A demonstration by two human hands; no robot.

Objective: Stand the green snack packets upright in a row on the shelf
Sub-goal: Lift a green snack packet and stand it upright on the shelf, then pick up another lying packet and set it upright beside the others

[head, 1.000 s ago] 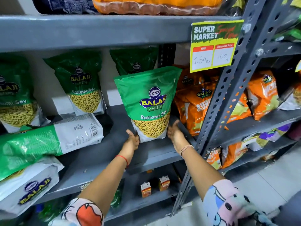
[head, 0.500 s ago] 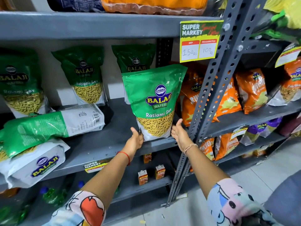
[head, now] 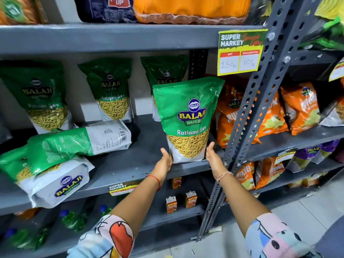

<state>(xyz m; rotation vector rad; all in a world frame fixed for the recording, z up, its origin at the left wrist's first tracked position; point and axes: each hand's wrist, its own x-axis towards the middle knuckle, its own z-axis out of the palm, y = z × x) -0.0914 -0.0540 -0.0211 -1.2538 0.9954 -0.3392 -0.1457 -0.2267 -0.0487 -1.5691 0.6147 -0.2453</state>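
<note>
Standing at the front edge of the shelf (head: 130,164), toward three o'clock of the green group, the front packet (head: 188,120) is flanked at its base by both hands. The left hand (head: 165,162) is cupped against the lower left corner and the right hand (head: 213,158) against the lower right, fingers spread open rather than clamped, apparently so the flat bottom can be squared and steadied upright. Three green packets (head: 111,97) are leaned upright against the back wall from nine to twelve o'clock. Two fallen packets (head: 78,142) are left lying flat, stacked at about eight o'clock, probably awaiting their turn. Orange packets (head: 230,118) are kept apart at three o'clock.
</note>
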